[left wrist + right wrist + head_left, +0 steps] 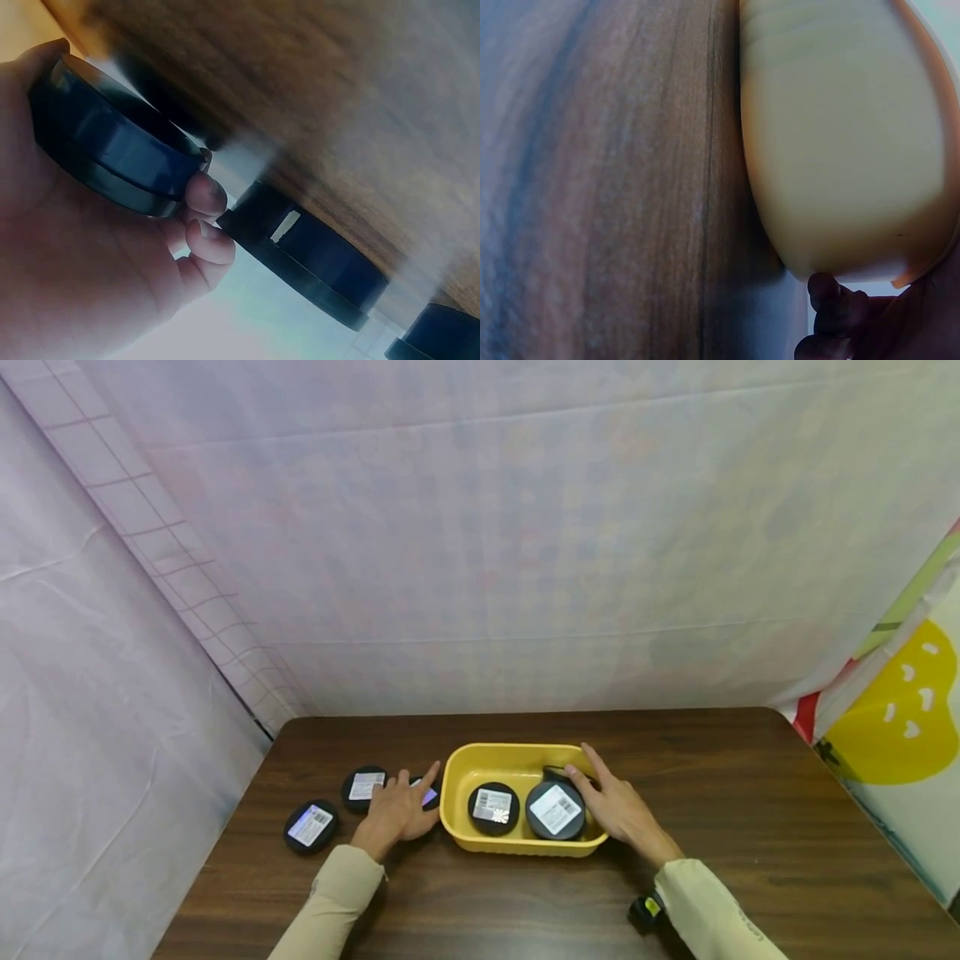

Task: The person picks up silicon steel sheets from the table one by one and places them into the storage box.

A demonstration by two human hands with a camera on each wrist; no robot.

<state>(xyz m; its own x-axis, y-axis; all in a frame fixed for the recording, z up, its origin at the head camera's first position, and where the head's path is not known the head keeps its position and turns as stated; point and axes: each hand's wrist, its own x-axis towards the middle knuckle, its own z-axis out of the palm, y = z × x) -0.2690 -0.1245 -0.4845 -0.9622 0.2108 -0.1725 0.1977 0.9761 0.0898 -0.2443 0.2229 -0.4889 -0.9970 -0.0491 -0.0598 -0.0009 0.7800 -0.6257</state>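
My left hand (397,810) holds a flat round black container (112,135) with a white label, thumb on one side and fingertips on the other. It is just outside the left wall of the yellow basket (480,756). My right hand (618,806) grips the basket's right end, with the thumb over the inside and fingers against the outer wall. Inside lie a labelled black container (492,814) and, right of it, another labelled container (555,810), with a dark rounded thing partly hidden behind it.
Left of my left hand, two more labelled round containers lie on the brown wooden table: one near container (311,827) and one farther container (360,787). A small black object with a yellow-green face (647,910) is beside my right sleeve. A pale cloth (525,568) hangs behind the table.
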